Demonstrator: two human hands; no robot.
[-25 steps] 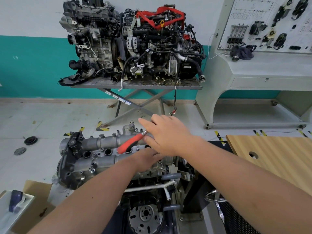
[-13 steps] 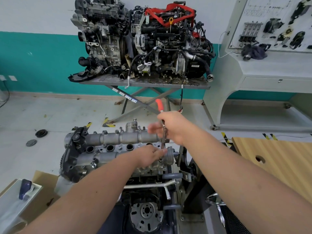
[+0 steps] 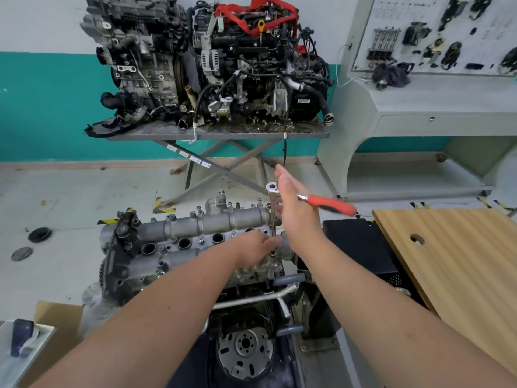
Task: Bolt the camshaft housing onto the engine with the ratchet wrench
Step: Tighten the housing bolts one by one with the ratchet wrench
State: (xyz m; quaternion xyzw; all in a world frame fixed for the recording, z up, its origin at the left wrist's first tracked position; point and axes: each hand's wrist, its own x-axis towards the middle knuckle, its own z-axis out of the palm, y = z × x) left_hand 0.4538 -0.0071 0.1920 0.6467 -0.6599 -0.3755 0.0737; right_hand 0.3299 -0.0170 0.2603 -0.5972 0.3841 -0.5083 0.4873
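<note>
The grey camshaft housing [image 3: 212, 224] lies on top of the engine [image 3: 140, 264] in front of me, with several bolt heads along its edges. The ratchet wrench [image 3: 272, 189] stands upright on a long extension over a bolt at the housing's right end. Its red handle [image 3: 331, 205] points right and is blurred. My right hand [image 3: 293, 208] has straight fingers, and its palm pushes against the handle near the head. My left hand [image 3: 256, 247] pinches the lower end of the extension just above the bolt.
Two other engines [image 3: 212, 65] sit on a scissor-leg table [image 3: 218, 134] at the back. A wooden board [image 3: 461, 261] lies to the right, beyond a black box [image 3: 355, 239]. A grey training cabinet [image 3: 419, 107] stands at the far right. Cardboard [image 3: 56, 317] and two round caps [image 3: 39, 235] lie on the left.
The red handle has swung from pointing left, past the far side, round to the right. My right hand has gone from gripping it to pushing it with a flat palm. My left hand stays low.
</note>
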